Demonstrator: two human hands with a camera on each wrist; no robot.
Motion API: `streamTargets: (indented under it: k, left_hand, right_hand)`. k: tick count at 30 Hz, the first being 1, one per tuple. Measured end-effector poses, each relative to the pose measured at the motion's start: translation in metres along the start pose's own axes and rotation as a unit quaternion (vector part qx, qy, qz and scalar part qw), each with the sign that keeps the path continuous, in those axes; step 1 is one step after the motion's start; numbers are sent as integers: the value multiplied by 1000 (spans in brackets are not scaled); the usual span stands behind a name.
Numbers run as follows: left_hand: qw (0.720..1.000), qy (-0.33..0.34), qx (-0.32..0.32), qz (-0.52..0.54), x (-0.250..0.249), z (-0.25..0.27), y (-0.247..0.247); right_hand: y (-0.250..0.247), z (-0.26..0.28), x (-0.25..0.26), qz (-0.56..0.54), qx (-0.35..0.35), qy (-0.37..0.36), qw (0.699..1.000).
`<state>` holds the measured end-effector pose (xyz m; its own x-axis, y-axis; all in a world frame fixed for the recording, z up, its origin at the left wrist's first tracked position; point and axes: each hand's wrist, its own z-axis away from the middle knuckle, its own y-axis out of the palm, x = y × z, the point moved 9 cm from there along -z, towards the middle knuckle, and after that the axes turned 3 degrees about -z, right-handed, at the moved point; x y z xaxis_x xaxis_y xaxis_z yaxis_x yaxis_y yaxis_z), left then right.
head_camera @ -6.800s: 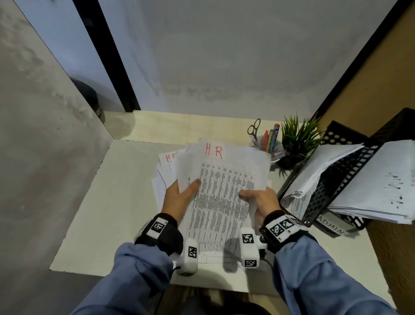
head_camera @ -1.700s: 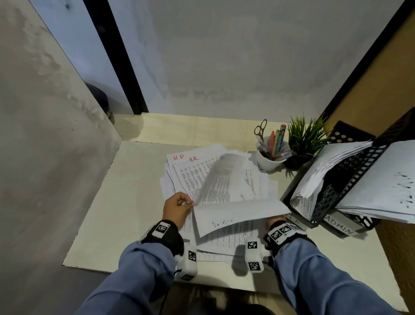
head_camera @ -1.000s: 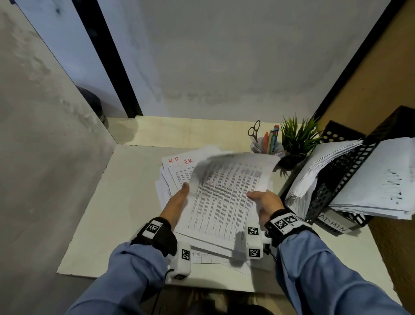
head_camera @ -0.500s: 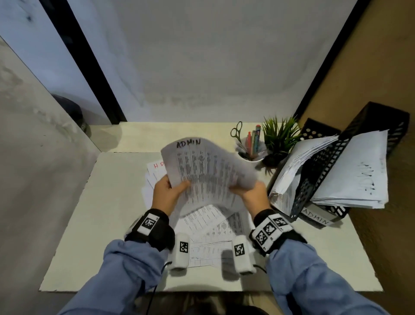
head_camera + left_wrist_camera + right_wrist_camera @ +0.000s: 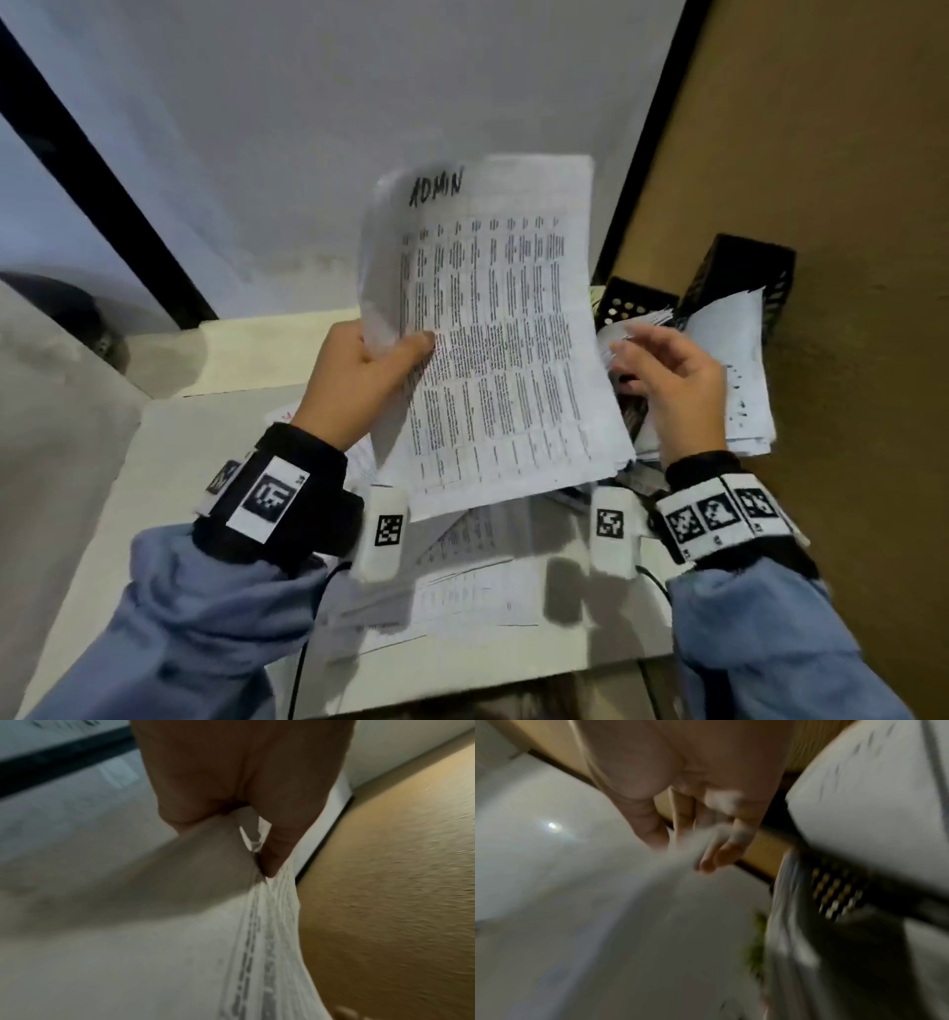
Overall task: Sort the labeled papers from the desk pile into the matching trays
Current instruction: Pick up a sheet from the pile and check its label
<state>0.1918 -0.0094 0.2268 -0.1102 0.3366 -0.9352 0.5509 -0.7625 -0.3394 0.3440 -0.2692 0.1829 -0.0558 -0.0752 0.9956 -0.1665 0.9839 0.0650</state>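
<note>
The fingers (image 5: 411,343) of the left hand (image 5: 354,383) are curled round the left edge of a small sheaf of papers (image 5: 506,329), thumb on the printed face and the rest behind; the left wrist view shows the same pinch, with the sheets fanning out below it. The sheaf is lifted clear of the table (image 5: 154,493), standing nearly upright with its long axis running up and away from the person, and "ADMIN" is handwritten at its top.

The right hand (image 5: 672,390) hovers just beside the sheaf's right edge, fingers loosely spread. In the blurred right wrist view a sheet's edge seems to brush the fingertips, but I cannot tell whether it is gripped; it looks unheld.

The black mesh trays (image 5: 739,288), already holding paper, stand at the table's right edge, right of the sheaf and beyond the right hand. That hand is the nearer one, so the sheaf probably has to travel rightward past or through it. The rest of the desk pile (image 5: 462,575) lies on the table below the raised sheets, near the front edge.
</note>
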Motion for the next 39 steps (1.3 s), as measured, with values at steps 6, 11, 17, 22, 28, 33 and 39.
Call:
streamTargets:
  k: [6, 11, 17, 22, 28, 33, 39]
  left_hand:
    - [993, 120, 17, -8, -71, -4, 86]
    - [986, 147, 20, -73, -84, -5, 166]
    - [979, 167, 55, -100, -87, 7, 226]
    - [973, 150, 115, -128, -72, 15, 267]
    - [971, 131, 158, -121, -53, 13, 295]
    - [961, 37, 240, -135, -10, 5, 320]
    - [950, -1, 290, -119, 24, 15, 320]
  right_hand:
    - [-142, -16, -44, 274, -233, 200, 911]
    - [-147, -26, -85, 236, -133, 267, 925]
    - [-139, -41, -67, 231, -96, 147, 957]
    - [-129, -44, -36, 234, -72, 28, 969]
    - [-111, -46, 31, 262, -69, -79, 959]
    - [-105, -42, 41, 337, -94, -62, 935]
    - [-101, -36, -26, 413, -38, 88, 906]
